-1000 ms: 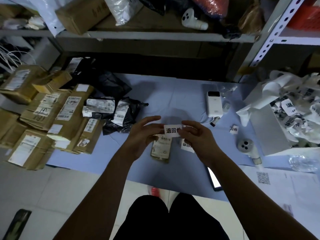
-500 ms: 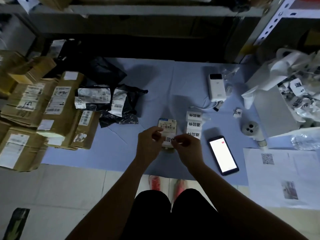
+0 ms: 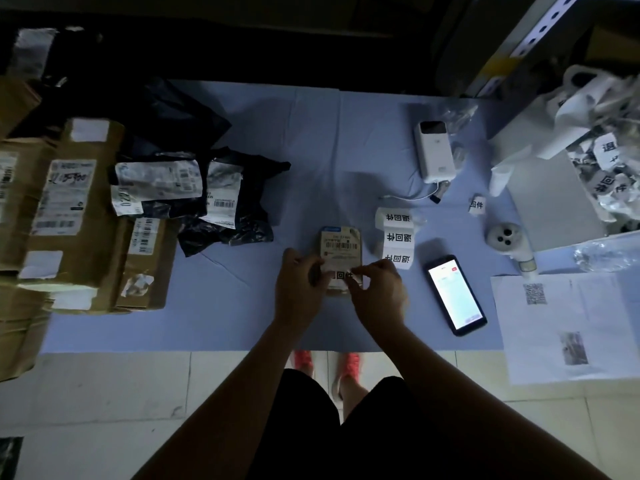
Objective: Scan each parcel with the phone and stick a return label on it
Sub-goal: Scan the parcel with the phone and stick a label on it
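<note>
A small brown parcel (image 3: 340, 245) with a barcode slip lies on the blue sheet (image 3: 311, 140) in front of me. A white return label (image 3: 341, 275) sits on its near end. My left hand (image 3: 299, 285) and my right hand (image 3: 379, 289) each pinch one end of that label against the parcel. A strip of return labels (image 3: 396, 237) lies just right of the parcel. Further right, the phone (image 3: 455, 294) lies face up with its screen lit.
Brown cardboard parcels (image 3: 79, 209) and black bagged parcels (image 3: 207, 188) are stacked at the left. A white power bank (image 3: 434, 150) with a cable lies behind. A box of crumpled label backing (image 3: 588, 157) stands at the right, printed sheets (image 3: 568, 327) near it.
My hands came down from mid-air with the label onto the parcel. The view tilted down, and the phone now shows fully.
</note>
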Motion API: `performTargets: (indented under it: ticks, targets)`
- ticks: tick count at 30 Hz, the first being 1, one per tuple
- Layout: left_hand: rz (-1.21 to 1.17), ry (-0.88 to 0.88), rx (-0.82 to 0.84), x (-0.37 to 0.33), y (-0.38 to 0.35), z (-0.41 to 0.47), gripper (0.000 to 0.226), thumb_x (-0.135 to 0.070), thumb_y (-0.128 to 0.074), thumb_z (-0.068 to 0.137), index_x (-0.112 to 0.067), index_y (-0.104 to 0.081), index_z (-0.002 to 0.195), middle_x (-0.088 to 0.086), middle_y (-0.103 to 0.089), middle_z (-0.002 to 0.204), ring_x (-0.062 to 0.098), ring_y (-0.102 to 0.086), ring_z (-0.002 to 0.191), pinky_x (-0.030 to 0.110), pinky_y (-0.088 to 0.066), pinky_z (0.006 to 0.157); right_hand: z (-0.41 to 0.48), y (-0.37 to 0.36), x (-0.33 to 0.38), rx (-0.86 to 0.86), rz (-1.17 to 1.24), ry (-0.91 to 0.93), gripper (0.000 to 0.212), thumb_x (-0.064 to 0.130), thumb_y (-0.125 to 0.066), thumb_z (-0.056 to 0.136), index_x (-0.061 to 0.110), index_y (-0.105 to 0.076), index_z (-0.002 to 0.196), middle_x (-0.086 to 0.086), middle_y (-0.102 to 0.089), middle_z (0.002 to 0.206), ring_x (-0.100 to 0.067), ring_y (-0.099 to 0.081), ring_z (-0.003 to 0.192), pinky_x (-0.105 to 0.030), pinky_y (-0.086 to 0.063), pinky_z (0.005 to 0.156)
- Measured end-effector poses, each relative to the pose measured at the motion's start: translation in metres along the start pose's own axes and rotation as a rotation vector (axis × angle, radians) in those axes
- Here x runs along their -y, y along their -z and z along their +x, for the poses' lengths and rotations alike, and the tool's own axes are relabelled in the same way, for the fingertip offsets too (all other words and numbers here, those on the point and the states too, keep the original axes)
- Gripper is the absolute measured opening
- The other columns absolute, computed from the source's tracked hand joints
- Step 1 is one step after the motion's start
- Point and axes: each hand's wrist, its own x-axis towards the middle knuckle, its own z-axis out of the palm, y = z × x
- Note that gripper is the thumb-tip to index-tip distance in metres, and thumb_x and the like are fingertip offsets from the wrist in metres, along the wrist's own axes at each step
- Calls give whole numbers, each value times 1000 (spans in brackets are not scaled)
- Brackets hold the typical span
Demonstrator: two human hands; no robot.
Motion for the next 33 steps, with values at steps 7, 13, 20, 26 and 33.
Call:
performTargets:
  ticks: [7, 13, 20, 26, 33]
  targets:
    - [-234, 157, 168, 4, 2, 3, 45, -11, -76, 87, -14, -63, 129, 5, -60, 119, 19, -64, 110, 24, -54, 93, 4, 4, -8, 161, 382, -108, 52, 18, -76, 88, 18, -59, 138, -1, -72, 121, -12, -70, 92, -24, -57, 79]
    - [-266, 185, 64, 3, 32, -33, 53, -1, -69, 91, -8, -53, 141, 12, -54, 128, 23, -59, 116, 14, -51, 89, -17, 5, 1, 206, 469, 37, 47, 16, -78, 86, 24, -66, 131, 5, -75, 108, -6, -72, 86, -29, -62, 77]
    - [-269, 270, -267, 23, 128, -113, 50, 0, -63, 95, -23, -55, 139, 4, -54, 123, 13, -57, 107, 4, -45, 77, -90, -29, 73, 318, 523, 323, 44, 20, -77, 86, 23, -67, 129, 7, -74, 108, 0, -68, 81, -7, -52, 67]
    - [-423, 349, -570, 68, 229, -204, 48, 2, -60, 96, -29, -58, 133, -4, -54, 120, -3, -61, 98, 9, -51, 70, -187, -80, 162, 439, 475, 594, 44, 18, -78, 86, 23, -67, 129, 14, -72, 109, 5, -67, 82, -16, -58, 70]
    - [-503, 401, -755, 175, 359, -310, 42, -3, -58, 98, -13, -58, 139, 2, -50, 127, 3, -58, 105, 14, -52, 78, -320, -189, 275, 578, 411, 697, 29, 17, -76, 80, 39, -73, 99, 25, -74, 85, 2, -71, 79, -23, -58, 70]
